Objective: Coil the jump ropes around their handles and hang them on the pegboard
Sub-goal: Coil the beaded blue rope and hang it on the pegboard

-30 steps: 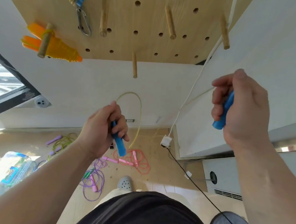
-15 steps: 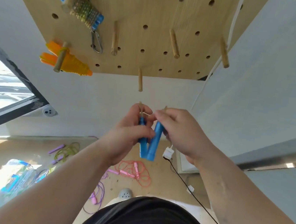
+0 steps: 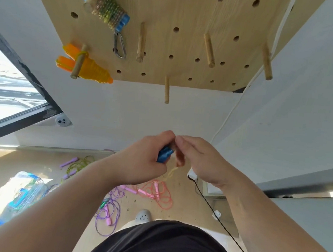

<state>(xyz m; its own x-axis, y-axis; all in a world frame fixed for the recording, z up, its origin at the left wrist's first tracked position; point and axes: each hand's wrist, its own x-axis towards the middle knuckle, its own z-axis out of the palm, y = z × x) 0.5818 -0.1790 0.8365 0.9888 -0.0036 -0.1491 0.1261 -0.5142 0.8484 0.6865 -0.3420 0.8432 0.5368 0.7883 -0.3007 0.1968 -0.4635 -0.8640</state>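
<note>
My two hands meet in front of me, well below the pegboard (image 3: 193,15), with both forearms reaching in from the bottom corners. My left hand (image 3: 143,161) is clenched round the blue handles (image 3: 165,154), thumb on top, and only a short blue stretch shows past the knuckles. My right hand (image 3: 201,160) sits close against it, fingers curled in towards the handles' upper end. Blur hides the fingertips, so I cannot tell whether they pinch anything. A pale yellow rope (image 3: 172,171) dangles in a small loop just under the handles, between my hands. On the pegboard's left side two wound ropes hang on pegs: an orange jump rope (image 3: 91,69) at the lower left corner and, above it, a blue-handled jump rope (image 3: 109,12) wrapped in greenish cord, with a metal carabiner (image 3: 119,45) at its end. Four wooden pegs (image 3: 209,50) stick out to the right of them. Far below the pegboard, on the floor (image 3: 183,209), lie a pink rope (image 3: 154,192), a purple rope (image 3: 109,216) and a green rope (image 3: 80,163), all loose, with a clear plastic bag (image 3: 21,190) further left. A window (image 3: 4,92) sits left of the pegboard, and a white cord (image 3: 232,112) runs down from its right edge
</note>
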